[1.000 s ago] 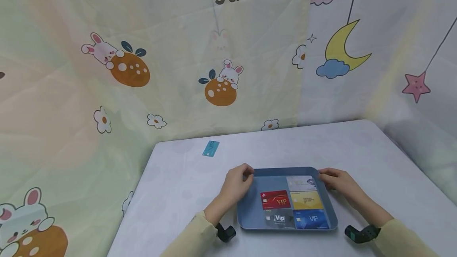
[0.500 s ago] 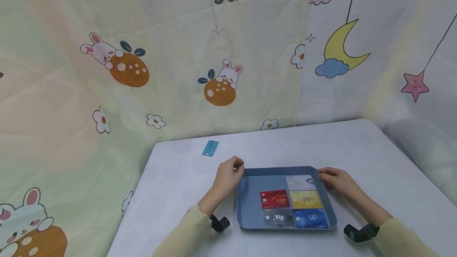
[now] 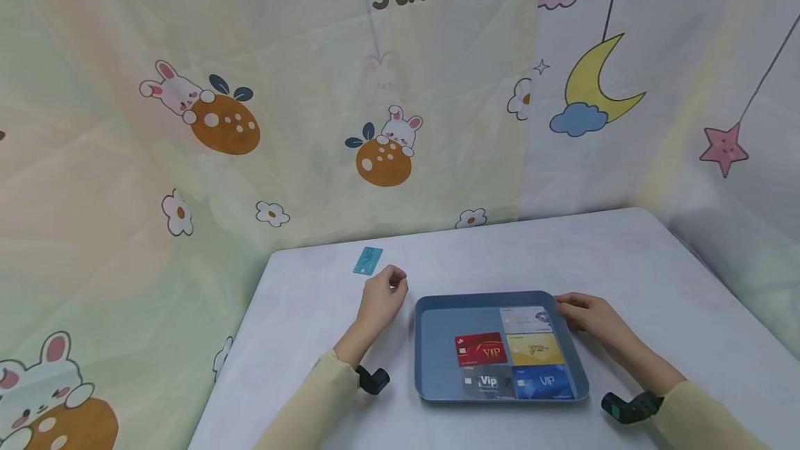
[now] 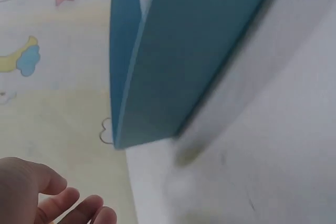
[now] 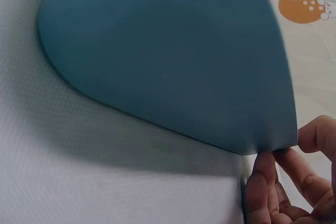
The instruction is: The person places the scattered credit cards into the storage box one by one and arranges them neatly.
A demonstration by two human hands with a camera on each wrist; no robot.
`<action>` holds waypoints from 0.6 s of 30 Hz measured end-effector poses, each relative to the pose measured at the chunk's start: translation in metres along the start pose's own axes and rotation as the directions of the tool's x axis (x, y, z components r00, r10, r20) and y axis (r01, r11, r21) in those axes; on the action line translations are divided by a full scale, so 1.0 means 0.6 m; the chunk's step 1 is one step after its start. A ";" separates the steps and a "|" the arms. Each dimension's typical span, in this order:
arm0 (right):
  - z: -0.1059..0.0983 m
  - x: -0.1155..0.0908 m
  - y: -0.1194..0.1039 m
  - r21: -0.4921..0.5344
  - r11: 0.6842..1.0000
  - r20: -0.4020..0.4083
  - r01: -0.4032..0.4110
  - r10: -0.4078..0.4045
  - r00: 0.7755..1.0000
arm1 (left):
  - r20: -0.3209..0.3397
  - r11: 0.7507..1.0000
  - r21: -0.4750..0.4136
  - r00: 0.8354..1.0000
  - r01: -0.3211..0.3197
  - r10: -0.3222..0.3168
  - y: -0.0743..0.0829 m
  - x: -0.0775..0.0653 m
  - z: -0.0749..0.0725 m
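A blue-grey tray [image 3: 437, 353] lies on the table, holding a silver card [image 3: 526, 319], a red VIP card [image 3: 481, 349], a gold card [image 3: 536, 350], a grey VIP card [image 3: 489, 382] and a blue VIP card [image 3: 542, 383]. My right hand [image 3: 590, 312] pinches the tray's far right corner between thumb [image 5: 317, 134] and fingers. Left of the tray, my left hand [image 3: 381, 298] is raised with fingers loosely bent and nothing in them. Just beyond its fingertips lies a teal card [image 3: 368, 261]. In the left wrist view a gap separates my fingers [image 4: 63, 205] from the tray's side.
The white table [image 3: 325, 339] has its far edge against a printed cloth backdrop [image 3: 300, 123]. Another cloth wall [image 3: 744, 248] rises along the right side. A black wrist camera [image 3: 373, 380] sits below my left hand, and another camera [image 3: 631, 408] below my right.
My left hand has left the tray's far left part and moved left and away from me, towards the teal card. My right hand stays at the tray's corner. The cards have not moved.
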State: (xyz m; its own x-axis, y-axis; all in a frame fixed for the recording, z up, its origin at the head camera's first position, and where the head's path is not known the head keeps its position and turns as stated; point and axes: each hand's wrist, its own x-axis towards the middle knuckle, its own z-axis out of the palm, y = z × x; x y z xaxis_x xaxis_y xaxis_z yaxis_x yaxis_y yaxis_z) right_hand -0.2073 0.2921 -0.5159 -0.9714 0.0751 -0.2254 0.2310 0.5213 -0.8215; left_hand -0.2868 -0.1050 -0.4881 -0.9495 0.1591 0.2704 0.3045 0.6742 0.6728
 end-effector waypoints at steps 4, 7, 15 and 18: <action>0.000 0.002 -0.001 -0.006 1.000 -0.001 -0.004 0.004 1.000 | -0.004 0.999 0.040 1.000 0.031 -0.031 -0.018 0.005 -0.002; -0.001 0.001 -0.001 -0.010 1.000 0.000 -0.006 0.006 1.000 | -0.008 0.997 0.053 0.998 0.063 -0.063 -0.030 0.008 -0.003; -0.001 0.003 0.001 -0.014 1.000 -0.005 -0.004 0.003 1.000 | -0.050 0.994 0.067 0.996 0.082 -0.078 -0.052 0.018 -0.004; 0.000 0.004 0.004 -0.015 1.000 -0.006 -0.009 0.008 1.000 | -0.053 0.992 0.076 0.994 0.102 -0.098 -0.057 0.020 -0.003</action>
State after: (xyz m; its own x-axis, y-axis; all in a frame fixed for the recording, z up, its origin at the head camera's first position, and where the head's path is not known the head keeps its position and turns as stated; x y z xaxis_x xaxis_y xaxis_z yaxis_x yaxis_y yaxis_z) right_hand -0.2091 0.2934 -0.5183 -0.9697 0.0842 -0.2294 0.2383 0.5335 -0.8115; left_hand -0.3088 -0.1277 -0.5066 -0.9695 0.0540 0.2389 0.1995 0.7398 0.6426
